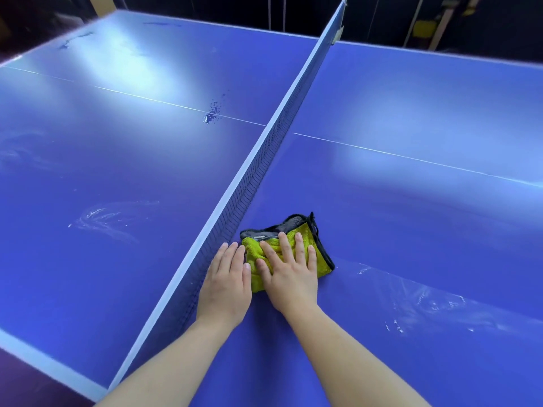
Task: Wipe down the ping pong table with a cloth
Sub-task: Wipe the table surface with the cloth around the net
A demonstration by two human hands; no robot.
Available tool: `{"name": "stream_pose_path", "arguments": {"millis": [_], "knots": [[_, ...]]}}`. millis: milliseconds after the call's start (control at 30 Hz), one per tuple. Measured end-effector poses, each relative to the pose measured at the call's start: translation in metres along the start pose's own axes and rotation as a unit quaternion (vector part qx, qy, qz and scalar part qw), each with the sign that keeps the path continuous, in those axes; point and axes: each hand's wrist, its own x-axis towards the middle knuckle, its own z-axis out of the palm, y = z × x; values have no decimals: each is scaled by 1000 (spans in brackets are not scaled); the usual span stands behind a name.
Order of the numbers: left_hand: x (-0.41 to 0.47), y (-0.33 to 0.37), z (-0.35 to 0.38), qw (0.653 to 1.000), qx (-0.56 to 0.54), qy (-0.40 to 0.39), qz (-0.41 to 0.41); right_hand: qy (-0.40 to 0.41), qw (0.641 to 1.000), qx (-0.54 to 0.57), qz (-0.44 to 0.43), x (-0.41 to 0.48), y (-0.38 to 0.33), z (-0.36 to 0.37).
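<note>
Yellow cloth (305, 251) under right hand (289, 271)

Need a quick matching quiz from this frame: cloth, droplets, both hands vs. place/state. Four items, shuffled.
1. cloth
2. droplets
3. left hand
4. right hand

A. left of the net, on the white line
B. flat on top of the cloth
C. yellow-green, folded, right of the net
D. flat, between net and cloth

Pairs: 1-C, 2-A, 3-D, 4-B
</note>
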Motion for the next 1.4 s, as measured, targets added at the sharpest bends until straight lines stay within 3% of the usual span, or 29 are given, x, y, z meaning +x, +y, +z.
{"name": "stream_pose_path", "arguments": {"millis": [333, 1200, 1400], "knots": [[-29, 54, 25, 994, 81, -38, 68, 33, 997, -26, 68, -38, 78, -10], [-136, 361, 132, 983, 120, -55, 124, 15, 988, -13, 150, -195, 399, -92], [-157, 412, 142, 978, 125, -67, 152, 17, 987, -10, 160, -218, 446, -104]]}}
